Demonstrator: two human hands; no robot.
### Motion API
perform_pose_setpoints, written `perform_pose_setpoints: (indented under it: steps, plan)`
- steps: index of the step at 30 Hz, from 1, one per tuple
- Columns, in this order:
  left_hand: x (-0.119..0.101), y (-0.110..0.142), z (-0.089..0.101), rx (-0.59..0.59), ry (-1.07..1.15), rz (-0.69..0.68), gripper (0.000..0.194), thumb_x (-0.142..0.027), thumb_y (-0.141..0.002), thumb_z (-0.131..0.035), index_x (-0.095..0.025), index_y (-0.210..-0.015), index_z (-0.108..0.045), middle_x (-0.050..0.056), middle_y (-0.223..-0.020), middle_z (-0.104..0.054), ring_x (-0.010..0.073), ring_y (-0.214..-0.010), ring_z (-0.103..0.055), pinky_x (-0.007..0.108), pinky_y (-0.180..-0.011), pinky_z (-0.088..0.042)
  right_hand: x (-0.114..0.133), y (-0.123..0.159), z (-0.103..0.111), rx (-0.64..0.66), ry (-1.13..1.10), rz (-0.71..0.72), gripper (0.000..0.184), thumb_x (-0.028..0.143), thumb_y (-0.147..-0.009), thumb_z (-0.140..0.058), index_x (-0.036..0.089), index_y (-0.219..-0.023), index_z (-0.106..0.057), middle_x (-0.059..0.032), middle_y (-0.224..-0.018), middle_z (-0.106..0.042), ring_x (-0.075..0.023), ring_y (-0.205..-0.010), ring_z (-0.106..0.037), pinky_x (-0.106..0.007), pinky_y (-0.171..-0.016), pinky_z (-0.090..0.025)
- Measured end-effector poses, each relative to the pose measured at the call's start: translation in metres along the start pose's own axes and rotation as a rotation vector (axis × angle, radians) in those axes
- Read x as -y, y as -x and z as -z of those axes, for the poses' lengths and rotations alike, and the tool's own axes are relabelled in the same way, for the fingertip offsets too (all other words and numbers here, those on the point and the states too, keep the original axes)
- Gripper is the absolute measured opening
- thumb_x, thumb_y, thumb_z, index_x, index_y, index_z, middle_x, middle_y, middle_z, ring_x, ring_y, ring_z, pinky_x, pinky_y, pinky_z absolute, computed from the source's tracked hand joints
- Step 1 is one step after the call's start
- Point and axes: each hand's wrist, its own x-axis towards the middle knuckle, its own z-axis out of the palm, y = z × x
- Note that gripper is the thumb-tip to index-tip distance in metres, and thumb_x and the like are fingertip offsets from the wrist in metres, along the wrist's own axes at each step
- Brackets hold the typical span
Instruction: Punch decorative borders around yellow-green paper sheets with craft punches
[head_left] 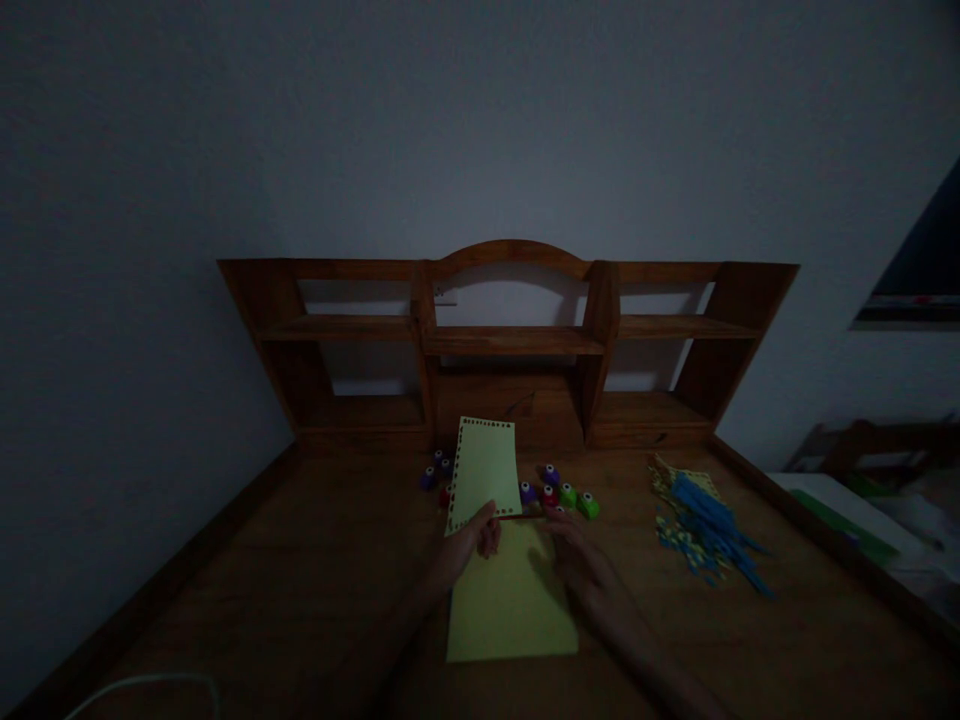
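My left hand point(471, 540) is closed, its thumb and fingers pinching the lower edge of a pale yellow paper card point(486, 465). Small shapes are punched along the card's left, top and bottom edges. A thin red strip-like thing point(519, 517) runs from my left fingers across to my right hand point(589, 565), whose fingertips close on its right end. I cannot make out exactly what it is. Below both hands, a larger yellow sheet point(514, 610) lies flat on the desk, with a dark edge showing along its left side.
Several small craft punches in purple, red and green point(588, 504) stand behind the hands. To the right lies a pile of blue strips point(712, 520) with yellow paper bits. A wooden shelf unit point(514, 342) backs the desk point(315, 560). A pale cable point(150, 680) lies front left.
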Motion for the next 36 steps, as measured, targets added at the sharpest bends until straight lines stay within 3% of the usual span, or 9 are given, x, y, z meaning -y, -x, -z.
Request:
perform_pose_setpoints:
  steps: [2, 7, 12, 16, 21, 25, 29, 31, 36]
  plan:
    - [0.001, -0.001, 0.000, -0.013, 0.026, -0.007, 0.059, -0.063, -0.081, -0.041, -0.016, -0.050, -0.056, 0.002, -0.045, -0.052, 0.0111, -0.042, -0.045, 0.025, -0.052, -0.036, 0.003, 0.000, 0.001, -0.012, -0.094, 0.005, 0.030, 0.030, -0.078, -0.063, 0.028, -0.108, -0.065, -0.0063, -0.130, -0.055, -0.0295, -0.124, -0.047, -0.045, -0.105, -0.033]
    - [-0.001, 0.000, -0.001, -0.110, 0.153, 0.080, 0.052, -0.063, -0.072, -0.056, -0.017, -0.047, -0.051, -0.003, -0.040, -0.044, 0.0094, -0.038, -0.041, 0.024, -0.048, -0.037, 0.003, -0.007, -0.002, 0.346, -0.321, -0.321, 0.041, 0.030, -0.070, -0.071, 0.023, -0.109, -0.061, -0.0096, -0.110, -0.065, -0.0291, -0.097, -0.064, -0.047, -0.085, -0.049]
    - [-0.002, -0.001, -0.003, -0.289, 0.245, 0.161, 0.044, -0.056, -0.057, -0.072, -0.016, -0.054, -0.054, -0.003, -0.049, -0.049, 0.0090, -0.039, -0.043, 0.024, -0.042, -0.039, 0.001, -0.024, -0.009, -0.035, -0.159, -0.077, 0.038, 0.031, -0.073, -0.069, 0.025, -0.109, -0.059, -0.0076, -0.120, -0.060, -0.0264, -0.108, -0.058, -0.042, -0.091, -0.046]
    - [0.002, -0.005, -0.001, -0.267, 0.223, 0.170, 0.047, -0.057, -0.055, -0.072, -0.016, -0.053, -0.050, -0.006, -0.044, -0.040, 0.0060, -0.035, -0.034, 0.022, -0.036, -0.030, -0.004, -0.035, -0.013, 0.164, -0.188, -0.192, 0.039, 0.030, -0.070, -0.068, 0.022, -0.107, -0.060, -0.0084, -0.103, -0.066, -0.0280, -0.095, -0.064, -0.046, -0.082, -0.050]
    - [0.006, -0.005, 0.001, -0.230, 0.206, 0.121, 0.046, -0.059, -0.061, -0.067, -0.016, -0.055, -0.050, -0.007, -0.043, -0.038, 0.0051, -0.034, -0.031, 0.020, -0.036, -0.022, -0.011, -0.038, -0.015, -0.099, 0.003, 0.111, 0.029, 0.026, -0.072, -0.066, 0.024, -0.100, -0.063, -0.0060, -0.118, -0.060, -0.0258, -0.117, -0.051, -0.044, -0.104, -0.035]
    - [0.006, -0.005, 0.002, -0.181, 0.173, 0.088, 0.049, -0.062, -0.066, -0.062, -0.017, -0.053, -0.047, -0.007, -0.040, -0.034, 0.0051, -0.033, -0.027, 0.021, -0.037, -0.018, -0.021, -0.036, -0.017, 0.103, -0.262, -0.199, 0.026, 0.030, -0.069, -0.069, 0.021, -0.093, -0.064, -0.0081, -0.100, -0.067, -0.0288, -0.095, -0.063, -0.047, -0.085, -0.048]
    - [0.006, -0.005, 0.001, -0.177, 0.157, 0.046, 0.050, -0.062, -0.069, -0.060, -0.017, -0.052, -0.047, -0.006, -0.038, -0.035, 0.0059, -0.033, -0.029, 0.022, -0.038, -0.021, -0.027, -0.039, -0.021, -0.121, -0.271, -0.113, 0.021, 0.029, -0.067, -0.072, 0.023, -0.086, -0.066, -0.0053, -0.100, -0.068, -0.0265, -0.101, -0.059, -0.043, -0.092, -0.044]
    - [0.008, -0.007, 0.000, -0.189, 0.166, 0.050, 0.050, -0.064, -0.066, -0.061, -0.018, -0.051, -0.047, -0.006, -0.037, -0.036, 0.0065, -0.032, -0.031, 0.023, -0.038, -0.023, -0.025, -0.043, -0.026, -0.145, -0.370, -0.118, 0.019, 0.025, -0.066, -0.070, 0.021, -0.085, -0.067, -0.0042, -0.093, -0.068, -0.0251, -0.097, -0.060, -0.043, -0.094, -0.043]
    - [0.014, -0.013, 0.003, -0.174, 0.179, 0.058, 0.054, -0.068, -0.065, -0.059, -0.019, -0.048, -0.045, -0.006, -0.038, -0.036, 0.0073, -0.032, -0.032, 0.023, -0.038, -0.026, -0.014, -0.054, -0.051, 0.112, -0.606, -0.288, 0.025, 0.015, -0.060, -0.069, 0.018, -0.085, -0.066, -0.0059, -0.094, -0.069, -0.0260, -0.098, -0.062, -0.045, -0.093, -0.044]
